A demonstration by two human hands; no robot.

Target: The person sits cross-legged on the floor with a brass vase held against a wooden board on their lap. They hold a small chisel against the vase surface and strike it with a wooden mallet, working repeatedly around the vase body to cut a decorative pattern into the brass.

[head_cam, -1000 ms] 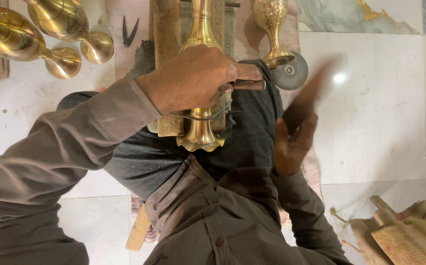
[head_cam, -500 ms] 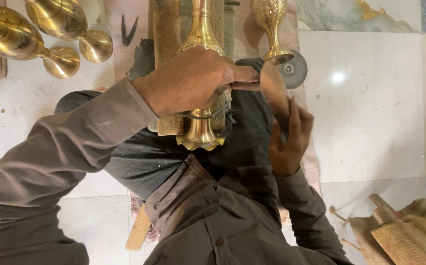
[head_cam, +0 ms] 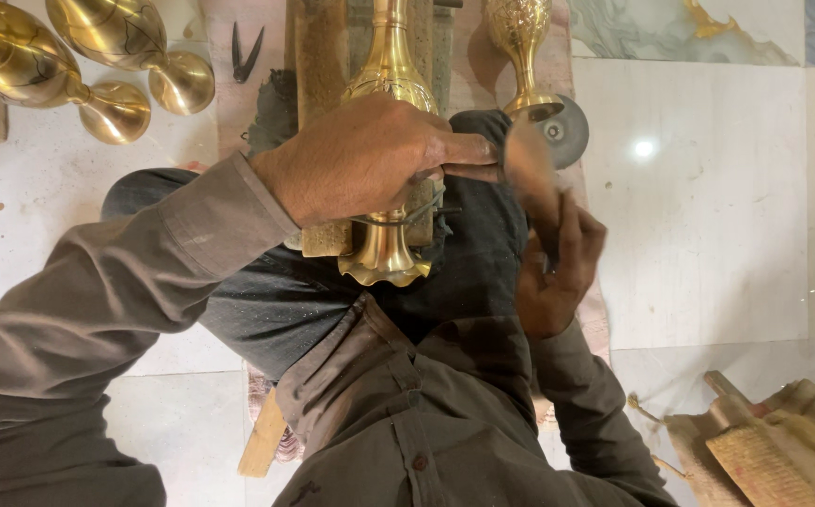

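Mid-job, judging by layout. Brass vase [head_cam: 387,141] lay lengthwise in centre-top of frame, foot flared toward viewer, resting on wooden block [head_cam: 323,113] over the lap. Left hand [head_cam: 361,155] clamped over vase body, fingers curled tight, also pinching a thin dark tool [head_cam: 469,172] pointing right against the metal. Right hand [head_cam: 558,263] lower right of centre, blurred; seemed closed round a brownish striker or mallet [head_cam: 525,160], grip not fully readable.

Done so far, est.: two smooth polished vases [head_cam: 69,66] laid aside upper left, no pattern legible beyond faint lines. One engraved vase [head_cam: 518,47] stood upside-down top centre-right, surface textured, prob. finished. Vase in hand: plain where visible, worked area hidden under left hand, so progress on it can't be told. Left to do, est.: this piece plus the upper-left pair.

Surface: no tabletop; pale marble-look floor tiles [head_cam: 708,207], dusty, light reflection right of centre. Small grey disc [head_cam: 567,131] by engraved vase foot. Small dark pincers [head_cam: 243,56] upper left on pinkish cloth. Rough files or rasps [head_cam: 774,451] lower right corner. Wood offcut [head_cam: 262,437] bottom centre-left under leg.
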